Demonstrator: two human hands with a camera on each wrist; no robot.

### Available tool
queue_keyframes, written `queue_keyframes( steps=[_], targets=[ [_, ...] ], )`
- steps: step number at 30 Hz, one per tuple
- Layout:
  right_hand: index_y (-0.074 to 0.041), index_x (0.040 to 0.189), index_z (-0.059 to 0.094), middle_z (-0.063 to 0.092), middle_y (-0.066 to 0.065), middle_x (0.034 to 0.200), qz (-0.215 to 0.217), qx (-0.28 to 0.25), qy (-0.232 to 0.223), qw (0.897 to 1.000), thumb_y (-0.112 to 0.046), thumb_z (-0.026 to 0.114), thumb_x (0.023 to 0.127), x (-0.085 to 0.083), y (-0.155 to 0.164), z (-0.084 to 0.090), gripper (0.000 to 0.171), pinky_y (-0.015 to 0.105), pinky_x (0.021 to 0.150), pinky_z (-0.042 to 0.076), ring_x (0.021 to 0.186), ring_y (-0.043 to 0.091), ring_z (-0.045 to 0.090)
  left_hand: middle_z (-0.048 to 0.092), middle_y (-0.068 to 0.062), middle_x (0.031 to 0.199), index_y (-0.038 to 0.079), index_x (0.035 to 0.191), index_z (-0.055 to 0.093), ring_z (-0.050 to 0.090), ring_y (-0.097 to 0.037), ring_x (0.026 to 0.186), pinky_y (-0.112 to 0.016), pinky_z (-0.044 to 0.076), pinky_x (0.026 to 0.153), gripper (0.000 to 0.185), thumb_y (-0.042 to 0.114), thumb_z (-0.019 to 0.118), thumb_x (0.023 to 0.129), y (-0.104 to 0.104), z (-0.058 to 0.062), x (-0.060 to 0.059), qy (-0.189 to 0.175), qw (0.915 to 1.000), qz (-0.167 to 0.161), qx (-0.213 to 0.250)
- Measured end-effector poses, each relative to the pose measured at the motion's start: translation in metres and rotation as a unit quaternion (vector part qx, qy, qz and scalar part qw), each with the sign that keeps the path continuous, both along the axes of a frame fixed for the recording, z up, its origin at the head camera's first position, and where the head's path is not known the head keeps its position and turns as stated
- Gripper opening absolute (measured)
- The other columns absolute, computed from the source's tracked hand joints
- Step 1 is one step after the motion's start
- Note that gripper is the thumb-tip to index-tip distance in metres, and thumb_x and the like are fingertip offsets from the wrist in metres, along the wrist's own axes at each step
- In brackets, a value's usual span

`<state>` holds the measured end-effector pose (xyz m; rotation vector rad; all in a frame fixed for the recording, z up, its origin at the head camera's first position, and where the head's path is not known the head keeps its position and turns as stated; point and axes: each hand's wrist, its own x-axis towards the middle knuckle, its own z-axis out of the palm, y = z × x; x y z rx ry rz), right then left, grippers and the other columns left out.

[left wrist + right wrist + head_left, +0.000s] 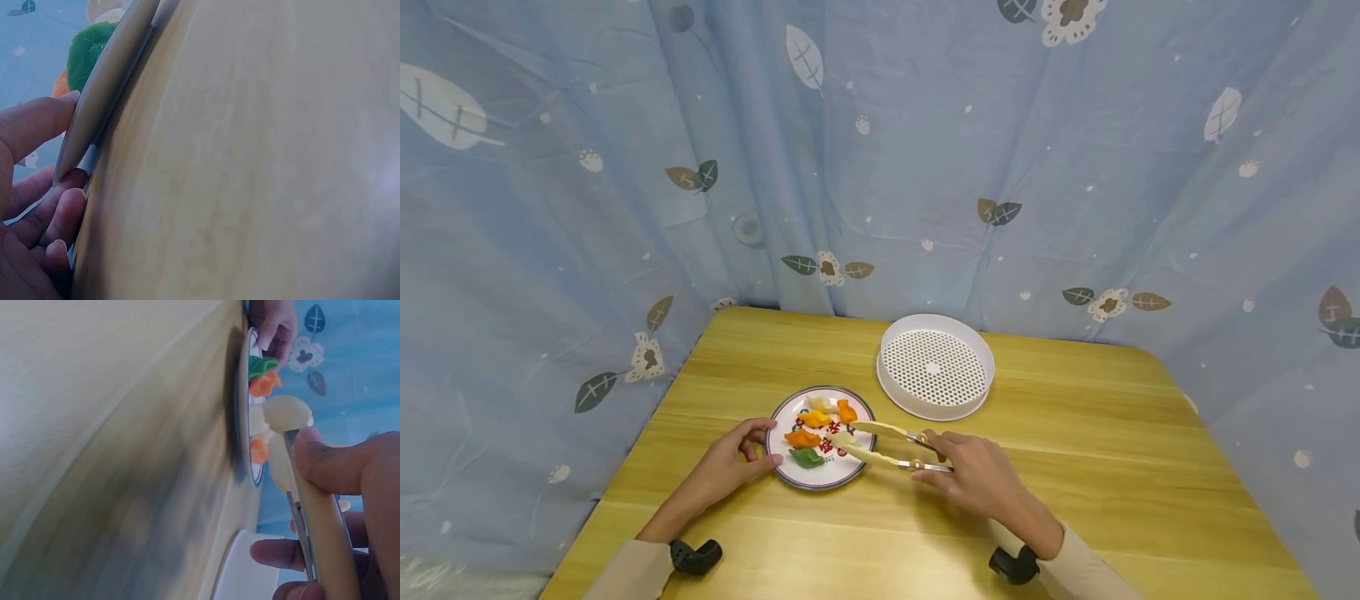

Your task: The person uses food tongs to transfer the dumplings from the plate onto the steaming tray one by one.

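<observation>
My left hand [730, 460] holds the left rim of a round white plate [786, 414], thumb on the edge and fingers below it in the left wrist view. Several dumpling-shaped pieces lie on the plate: a green one [807, 457], orange ones [802, 439], a yellow one [814, 418] and whitish ones [822, 404]. My right hand [976, 477] grips metal tongs [917, 465] with cream tips. Those tips reach over the plate's right side, spread apart, around a whitish dumpling [844, 438]. Whether they touch it I cannot tell.
A round white steamer basket [932, 407] with a perforated bottom stands behind the plate to the right. All of it rests on a wooden table [1090, 467]. A blue patterned curtain [910, 167] hangs along the back and sides.
</observation>
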<state>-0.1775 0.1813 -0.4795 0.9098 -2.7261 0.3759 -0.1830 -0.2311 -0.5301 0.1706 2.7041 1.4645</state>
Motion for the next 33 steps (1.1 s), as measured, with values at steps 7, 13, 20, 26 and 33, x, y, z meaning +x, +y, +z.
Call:
queue_keyframes(
  steps=[7, 13, 20, 26, 33],
  targets=[
    [-0.02, 0.122, 0.074, 0.052, -0.014, 0.072, -0.004, 0.038, 0.01, 0.999, -0.061, 0.073, 0.088, -0.004, -0.008, 0.004, 0.053, 0.024, 0.05, 0.036, 0.055, 0.002, 0.041, 0.061, -0.006, 0.109, 0.013, 0.137, 0.06, 0.054, -0.02, 0.082, -0.028, 0.044, 0.068, 0.058, 0.031, 0.085, 0.088, 0.001, -0.001, -0.001, 0.004, 1.0, -0.005, 0.003],
    [-0.021, 0.122, 0.073, 0.049, -0.015, 0.071, -0.007, 0.053, 0.015, 0.998, -0.06, 0.073, 0.088, -0.007, -0.014, 0.005, 0.051, 0.024, 0.048, 0.035, 0.054, 0.002, 0.04, 0.061, -0.007, 0.11, 0.013, 0.138, 0.059, 0.054, -0.021, 0.083, -0.028, 0.044, 0.069, 0.058, 0.03, 0.084, 0.088, 0.001, 0.001, 0.0, 0.004, 1.0, -0.006, 0.006],
    [-0.022, 0.121, 0.074, 0.05, -0.013, 0.07, -0.002, 0.058, 0.018, 0.998, -0.061, 0.073, 0.088, -0.008, -0.019, 0.007, 0.05, 0.024, 0.046, 0.033, 0.053, 0.003, 0.038, 0.061, -0.008, 0.11, 0.013, 0.137, 0.059, 0.054, -0.02, 0.082, -0.028, 0.044, 0.069, 0.058, 0.029, 0.085, 0.088, 0.002, 0.002, 0.002, -0.002, 0.9999, -0.005, 0.011],
    [-0.022, 0.121, 0.075, 0.066, -0.009, 0.082, 0.002, 0.063, 0.035, 0.997, -0.061, 0.073, 0.088, -0.01, -0.021, 0.006, 0.051, 0.024, 0.046, 0.034, 0.054, 0.003, 0.041, 0.061, -0.007, 0.11, 0.014, 0.137, 0.059, 0.053, -0.02, 0.083, -0.027, 0.043, 0.068, 0.058, 0.029, 0.085, 0.088, 0.0, 0.0, 0.002, -0.005, 0.9999, 0.002, 0.011],
    [-0.021, 0.119, 0.076, 0.061, -0.01, 0.075, 0.003, 0.045, 0.038, 0.998, -0.058, 0.076, 0.087, -0.008, -0.02, 0.006, 0.049, 0.024, 0.046, 0.033, 0.052, 0.003, 0.039, 0.061, -0.007, 0.11, 0.013, 0.138, 0.059, 0.053, -0.021, 0.084, -0.028, 0.043, 0.068, 0.059, 0.031, 0.084, 0.088, 0.0, 0.0, 0.002, -0.006, 0.9999, 0.0, 0.014]
  ],
)
